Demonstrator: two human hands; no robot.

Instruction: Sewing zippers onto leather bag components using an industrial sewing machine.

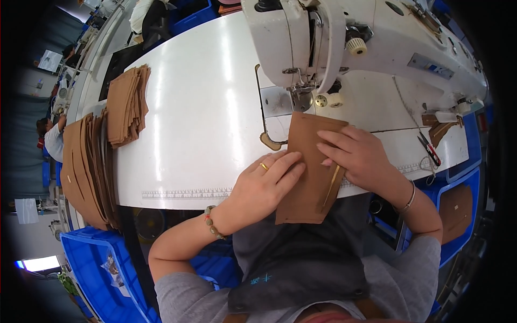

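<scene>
A long brown panel (308,156), leather-like, lies at the front of the white table, its near end reaching past the edge above my lap. My left hand (264,183) rests with extended fingers on the panel's left side. On the right side lies my right hand (358,156), fingers over the panel, with a thin gold-coloured pointed tool (332,185) held in it and aimed toward me. Whether the tool is tweezers or an awl I cannot tell. The sewing machine's needle and presser foot area (300,97) is just beyond the panel's far end.
The white sewing machine (388,32) spans the back right. Brown panels are stacked at the left (89,167) and far left (127,105). Black-and-red thread snips (429,149) lie at right. Blue bins (107,269) flank the table. A person (54,137) sits far left.
</scene>
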